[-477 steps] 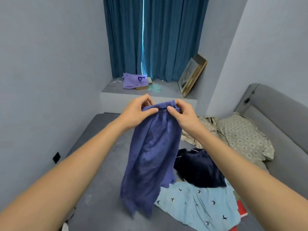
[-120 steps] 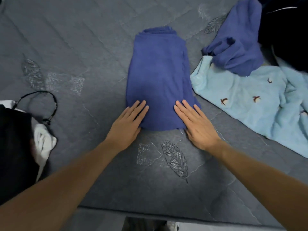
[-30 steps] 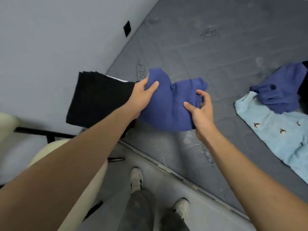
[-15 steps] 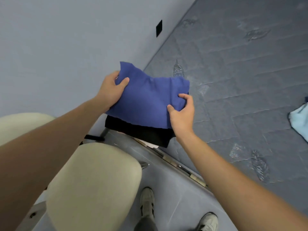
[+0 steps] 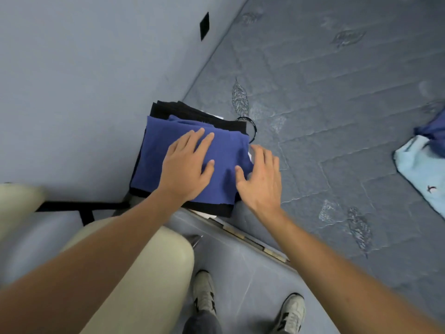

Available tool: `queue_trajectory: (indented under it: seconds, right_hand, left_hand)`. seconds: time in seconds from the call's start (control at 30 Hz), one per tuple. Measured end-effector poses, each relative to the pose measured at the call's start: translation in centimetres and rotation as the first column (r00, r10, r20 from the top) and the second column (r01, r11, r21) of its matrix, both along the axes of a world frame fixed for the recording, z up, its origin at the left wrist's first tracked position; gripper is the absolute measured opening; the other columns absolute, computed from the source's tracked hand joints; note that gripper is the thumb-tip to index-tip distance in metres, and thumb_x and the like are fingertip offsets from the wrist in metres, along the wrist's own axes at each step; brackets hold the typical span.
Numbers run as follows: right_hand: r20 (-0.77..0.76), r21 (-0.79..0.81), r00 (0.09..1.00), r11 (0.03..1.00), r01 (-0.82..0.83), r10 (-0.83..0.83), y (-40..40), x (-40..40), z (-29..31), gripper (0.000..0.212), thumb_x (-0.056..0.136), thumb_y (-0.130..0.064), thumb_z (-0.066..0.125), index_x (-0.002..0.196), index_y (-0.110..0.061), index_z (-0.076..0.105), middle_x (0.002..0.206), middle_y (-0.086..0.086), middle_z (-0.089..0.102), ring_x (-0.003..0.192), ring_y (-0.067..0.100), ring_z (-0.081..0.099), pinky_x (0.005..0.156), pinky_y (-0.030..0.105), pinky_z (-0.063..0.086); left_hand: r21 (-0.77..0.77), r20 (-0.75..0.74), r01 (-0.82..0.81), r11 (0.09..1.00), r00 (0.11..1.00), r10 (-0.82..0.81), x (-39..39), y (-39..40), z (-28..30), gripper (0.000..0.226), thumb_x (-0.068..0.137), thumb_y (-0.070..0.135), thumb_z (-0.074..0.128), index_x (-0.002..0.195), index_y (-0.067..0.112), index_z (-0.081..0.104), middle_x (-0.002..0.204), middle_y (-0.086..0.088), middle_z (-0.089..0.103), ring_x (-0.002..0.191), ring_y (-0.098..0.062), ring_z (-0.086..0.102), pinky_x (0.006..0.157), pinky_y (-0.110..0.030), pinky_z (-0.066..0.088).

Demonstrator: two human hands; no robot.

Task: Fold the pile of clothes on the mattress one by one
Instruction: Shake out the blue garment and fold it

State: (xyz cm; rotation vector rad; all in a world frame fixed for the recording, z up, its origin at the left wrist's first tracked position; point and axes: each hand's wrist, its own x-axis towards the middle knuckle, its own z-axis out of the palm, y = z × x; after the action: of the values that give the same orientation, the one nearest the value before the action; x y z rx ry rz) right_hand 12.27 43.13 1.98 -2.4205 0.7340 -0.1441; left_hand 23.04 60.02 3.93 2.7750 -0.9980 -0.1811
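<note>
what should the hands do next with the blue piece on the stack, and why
Probably lift both hands off and reach for the next garment. The folded blue garment already lies on the black folded stack, the left hand flat on it, while the light blue garment lies unfolded on the mattress.

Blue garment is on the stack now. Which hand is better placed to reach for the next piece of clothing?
Probably the right hand: it sits at the stack's edge nearest the light blue cloth, while the left hand lies flat on the folded blue garment.

Bedroom — mattress [image 5: 337,116], folded clothes [image 5: 192,155]
</note>
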Motion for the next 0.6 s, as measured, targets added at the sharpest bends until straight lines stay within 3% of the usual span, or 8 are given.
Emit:
queue_trajectory:
  seconds: [0.27, 0.47, 0.6]
  right_hand:
    - [-0.088, -0.101, 0.996, 0.995, 0.01, -0.019, -14.1, -6.5, -0.2, 0.066, 0.095, -0.044, 0.058, 0.154, -0.021, 0.039, 0.159, -0.002, 0.039, 0.144, 0.024, 0.035, 0.108, 0.047, 0.044]
    - [-0.188, -0.147, 0.977, 0.986, 0.077, -0.104, -32.4, -16.0, -1.6, 0.07, 0.096, -0.047, 0.056, 0.157, -0.021, 0.035, 0.166, 0.0, 0.031, 0.15, 0.024, 0.03, 0.113, 0.048, 0.041]
    - [-0.216, -0.18, 0.962, 0.975, 0.13, -0.168, -45.1, -22.1, -2.9, 0.071, 0.097, -0.046, 0.055, 0.159, -0.02, 0.034, 0.168, 0.003, 0.03, 0.154, 0.026, 0.026, 0.119, 0.047, 0.035]
  left_hand:
    - [-0.015, -0.024, 0.185, 0.983, 0.982, -0.185, -4.3, -16.1, 0.6, 0.066, 0.1, 0.047, 0.041, 0.159, 0.019, 0.04, 0.163, -0.007, 0.039, 0.151, -0.028, 0.036, 0.121, -0.044, 0.033]
    - [-0.034, -0.017, 0.243, 0.969, 0.97, -0.244, -10.6, -34.9, -1.0, 0.063, 0.101, 0.048, 0.039, 0.157, 0.019, 0.042, 0.161, -0.006, 0.043, 0.146, -0.029, 0.041, 0.114, -0.046, 0.039]
    - [-0.042, -0.122, 0.232, 0.972, 0.964, -0.236, -16.0, -47.3, -3.6, 0.062, 0.103, 0.048, 0.042, 0.158, 0.02, 0.039, 0.16, -0.006, 0.042, 0.145, -0.03, 0.04, 0.112, -0.05, 0.041]
